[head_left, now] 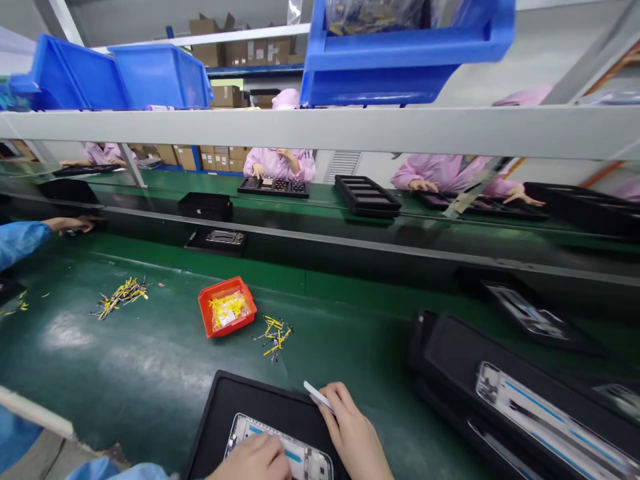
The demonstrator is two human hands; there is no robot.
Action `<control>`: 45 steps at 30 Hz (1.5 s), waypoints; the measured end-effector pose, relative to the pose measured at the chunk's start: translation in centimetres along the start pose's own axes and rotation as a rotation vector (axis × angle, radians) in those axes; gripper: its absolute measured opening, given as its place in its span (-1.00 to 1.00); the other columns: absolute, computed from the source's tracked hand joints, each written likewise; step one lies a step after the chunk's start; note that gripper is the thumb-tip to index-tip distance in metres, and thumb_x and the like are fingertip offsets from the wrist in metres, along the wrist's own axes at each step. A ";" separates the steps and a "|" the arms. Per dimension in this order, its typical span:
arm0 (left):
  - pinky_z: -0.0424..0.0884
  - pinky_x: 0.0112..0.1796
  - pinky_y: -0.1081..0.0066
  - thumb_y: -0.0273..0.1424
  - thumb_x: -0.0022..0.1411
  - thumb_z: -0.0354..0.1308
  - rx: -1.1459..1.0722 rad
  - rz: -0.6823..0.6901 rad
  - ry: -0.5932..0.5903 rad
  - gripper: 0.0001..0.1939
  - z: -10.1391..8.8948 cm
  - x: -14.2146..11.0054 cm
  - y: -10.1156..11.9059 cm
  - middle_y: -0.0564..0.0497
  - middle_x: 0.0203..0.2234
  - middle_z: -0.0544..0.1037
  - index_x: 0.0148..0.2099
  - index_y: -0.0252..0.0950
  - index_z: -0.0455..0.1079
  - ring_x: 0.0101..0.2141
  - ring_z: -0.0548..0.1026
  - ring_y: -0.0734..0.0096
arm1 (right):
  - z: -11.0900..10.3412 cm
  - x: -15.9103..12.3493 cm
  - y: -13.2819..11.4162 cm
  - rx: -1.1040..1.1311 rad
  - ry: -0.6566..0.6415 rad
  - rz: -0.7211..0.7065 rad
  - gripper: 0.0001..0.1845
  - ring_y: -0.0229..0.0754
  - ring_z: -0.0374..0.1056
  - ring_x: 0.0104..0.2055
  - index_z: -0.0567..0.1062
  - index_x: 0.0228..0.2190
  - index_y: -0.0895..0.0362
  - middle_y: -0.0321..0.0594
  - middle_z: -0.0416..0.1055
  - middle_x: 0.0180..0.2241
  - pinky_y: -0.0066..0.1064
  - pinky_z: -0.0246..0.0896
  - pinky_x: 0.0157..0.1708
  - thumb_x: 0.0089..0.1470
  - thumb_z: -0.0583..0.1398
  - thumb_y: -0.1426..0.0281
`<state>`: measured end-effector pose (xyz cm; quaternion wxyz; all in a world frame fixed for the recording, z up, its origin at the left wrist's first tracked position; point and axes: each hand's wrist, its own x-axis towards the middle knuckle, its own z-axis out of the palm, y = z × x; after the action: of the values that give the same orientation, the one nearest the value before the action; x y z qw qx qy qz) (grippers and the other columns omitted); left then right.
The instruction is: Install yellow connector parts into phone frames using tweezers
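A silver phone frame [303, 448] with blue strips lies in a black tray [235, 393] at the lower middle. My left hand [257, 459] rests over the frame, fingers bent and pressed together; whatever they hold is hidden. A white flat stick, like a plastic pry tool [319, 396], is pinched in my right hand [353, 430] at the tray's right edge. Beyond the tray sit a small heap of yellow and black strips [275, 335] and a red bin [204, 313] holding a bag of yellow pieces.
Stacked black trays [450, 360] with phone frames stand at right. Another strip pile [123, 297] lies left, near a co-worker's hand [75, 224]. Behind a rail, people in pink work at a second bench. Blue bins [405, 60] sit on the shelf overhead.
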<state>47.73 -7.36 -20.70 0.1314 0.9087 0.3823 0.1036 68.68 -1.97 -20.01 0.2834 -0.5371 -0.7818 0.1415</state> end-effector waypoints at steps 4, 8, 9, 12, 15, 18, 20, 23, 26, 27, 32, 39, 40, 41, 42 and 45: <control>0.37 -0.30 0.50 -0.57 0.18 0.06 -0.157 -0.131 -0.096 -0.87 -4.7 2.4 -0.2 0.01 -0.31 0.42 -0.24 -0.25 0.29 -0.35 0.43 0.38 | 0.0 2.0 -0.6 0.049 0.019 0.014 -0.55 -0.12 0.40 -0.49 0.39 -0.42 0.03 -0.19 0.33 -0.40 -0.37 0.28 -0.53 0.31 -0.18 0.22; 0.38 -0.29 0.51 -0.57 0.22 -0.06 -0.252 -0.190 -0.052 -0.83 -6.9 3.6 -0.6 0.02 -0.31 0.41 -0.24 -0.24 0.30 -0.34 0.44 0.41 | -1.7 3.7 -1.2 0.219 0.129 0.131 -0.51 -0.09 0.36 -0.44 0.39 -0.47 0.06 -0.18 0.30 -0.42 -0.31 0.28 -0.42 0.25 -0.08 0.03; 0.38 -0.29 0.51 -0.57 0.20 -0.06 -0.263 -0.194 -0.040 -0.82 -6.9 3.7 -0.8 0.02 -0.33 0.41 -0.25 -0.24 0.31 -0.35 0.44 0.41 | -2.3 4.0 -1.2 0.289 0.151 0.175 -0.50 -0.09 0.34 -0.44 0.41 -0.48 0.07 -0.17 0.31 -0.43 -0.31 0.28 -0.40 0.22 -0.04 -0.02; 0.38 -0.33 0.52 -0.58 0.17 -0.05 -0.291 -0.219 -0.030 -0.80 -6.3 3.9 -0.9 0.04 -0.38 0.41 -0.27 -0.23 0.35 -0.38 0.45 0.41 | -3.9 4.1 -1.4 0.601 0.127 0.299 -0.43 -0.11 0.31 -0.44 0.46 -0.49 0.10 -0.14 0.37 -0.41 -0.32 0.28 -0.39 0.10 0.06 -0.14; 0.35 -0.40 0.55 -0.56 0.16 -0.01 -0.314 -0.289 -0.039 -0.80 -6.0 4.3 -0.9 0.06 -0.37 0.44 -0.28 -0.22 0.39 -0.44 0.45 0.46 | -4.2 3.6 -1.6 0.872 0.123 0.357 -0.38 -0.11 0.31 -0.39 0.45 -0.57 0.11 -0.14 0.40 -0.42 -0.34 0.26 -0.38 0.04 0.09 -0.19; 0.31 -0.44 0.59 -0.56 0.15 0.03 -0.353 -0.355 -0.046 -0.82 -6.1 4.7 -0.8 0.10 -0.37 0.45 -0.30 -0.21 0.42 -0.52 0.41 0.54 | -3.2 2.8 -1.8 0.977 0.117 0.427 -0.37 -0.28 0.10 -0.64 0.42 -0.61 0.13 -0.32 0.21 -0.67 -0.44 0.07 -0.63 0.01 0.13 -0.19; 0.29 -0.44 0.60 -0.57 0.13 0.06 -0.368 -0.382 -0.048 -0.81 -6.2 4.9 -0.7 0.12 -0.38 0.46 -0.31 -0.21 0.43 -0.53 0.40 0.57 | -2.3 2.2 -2.0 1.048 0.075 0.492 -0.38 -0.35 -0.03 -0.73 0.43 -0.57 0.15 -0.41 0.11 -0.73 -0.48 -0.06 -0.72 -0.02 0.16 -0.19; 0.28 -0.43 0.60 -0.59 0.11 0.07 -0.366 -0.410 -0.046 -0.80 -6.3 5.0 -0.6 0.13 -0.39 0.47 -0.33 -0.21 0.45 -0.51 0.41 0.56 | -1.8 1.8 -2.3 1.165 0.019 0.518 -0.40 -0.31 0.15 -0.68 0.42 -0.56 0.15 -0.34 0.23 -0.66 -0.46 0.12 -0.68 -0.04 0.19 -0.17; 0.28 -0.41 0.60 -0.61 0.08 0.08 -0.364 -0.432 -0.046 -0.80 -6.1 5.1 -0.5 0.13 -0.39 0.48 -0.35 -0.22 0.45 -0.45 0.45 0.54 | -1.9 1.7 -2.5 1.199 -0.046 0.494 -0.47 -0.25 0.28 -0.58 0.39 -0.56 0.13 -0.29 0.32 -0.55 -0.40 0.29 -0.54 -0.10 0.30 -0.09; 0.27 -0.41 0.60 -0.61 0.07 0.08 -0.367 -0.438 -0.047 -0.80 -6.1 5.1 -0.4 0.13 -0.40 0.48 -0.36 -0.22 0.45 -0.44 0.47 0.53 | -2.0 1.7 -2.5 1.193 -0.074 0.491 -0.49 -0.24 0.29 -0.56 0.40 -0.55 0.12 -0.29 0.34 -0.53 -0.39 0.31 -0.51 -0.14 0.34 -0.06; 0.25 -0.40 0.59 -0.61 0.05 0.10 -0.356 -0.449 -0.050 -0.81 -5.9 5.3 -0.5 0.13 -0.41 0.48 -0.38 -0.23 0.44 -0.40 0.49 0.51 | -2.5 1.2 -2.2 1.224 -0.121 0.484 -0.51 -0.11 0.36 -0.36 0.49 -0.46 0.12 -0.17 0.41 -0.41 -0.26 0.34 -0.26 -0.02 0.25 -0.08; 0.23 -0.41 0.58 -0.63 0.03 0.11 -0.356 -0.467 -0.061 -0.80 -6.0 5.5 -0.5 0.15 -0.46 0.46 -0.38 -0.23 0.44 -0.41 0.48 0.51 | -2.4 0.9 -1.8 1.124 0.081 0.443 -0.45 -0.23 0.20 -0.54 0.47 -0.52 0.12 -0.25 0.28 -0.52 -0.44 0.20 -0.57 0.04 0.16 -0.13; 0.23 -0.41 0.58 -0.63 0.02 0.10 -0.357 -0.465 -0.062 -0.80 -6.0 5.5 -0.5 0.15 -0.45 0.46 -0.38 -0.23 0.44 -0.41 0.48 0.51 | -2.1 0.8 -1.9 1.174 0.070 0.460 -0.46 -0.28 0.14 -0.60 0.45 -0.51 0.11 -0.29 0.25 -0.54 -0.46 0.14 -0.64 0.05 0.16 -0.12; 0.23 -0.40 0.58 -0.63 0.03 0.10 -0.358 -0.463 -0.062 -0.80 -5.9 5.5 -0.5 0.15 -0.45 0.46 -0.38 -0.23 0.44 -0.41 0.48 0.51 | -1.8 0.8 -1.9 1.230 0.044 0.477 -0.47 -0.31 0.11 -0.64 0.41 -0.51 0.11 -0.31 0.25 -0.54 -0.47 0.12 -0.68 0.06 0.15 -0.12; 0.23 -0.40 0.58 -0.63 0.03 0.10 -0.359 -0.462 -0.064 -0.80 -5.9 5.4 -0.5 0.15 -0.44 0.46 -0.38 -0.23 0.44 -0.40 0.48 0.51 | -1.5 0.7 -1.9 1.281 0.015 0.490 -0.49 -0.31 0.12 -0.64 0.38 -0.50 0.10 -0.31 0.26 -0.53 -0.48 0.15 -0.68 0.07 0.15 -0.11; 0.22 -0.41 0.58 -0.62 0.03 0.10 -0.356 -0.466 -0.070 -0.81 -5.9 5.4 -0.5 0.15 -0.44 0.46 -0.38 -0.23 0.43 -0.40 0.48 0.50 | -0.7 0.3 -1.7 1.360 -0.064 0.466 -0.58 -0.25 0.31 -0.51 0.35 -0.38 0.07 -0.27 0.35 -0.42 -0.41 0.33 -0.52 0.07 0.22 -0.03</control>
<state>49.42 -2.22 -14.83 0.3222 0.7621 0.5518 0.1048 67.69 -2.38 -18.45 0.4945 -0.3902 -0.3934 0.6697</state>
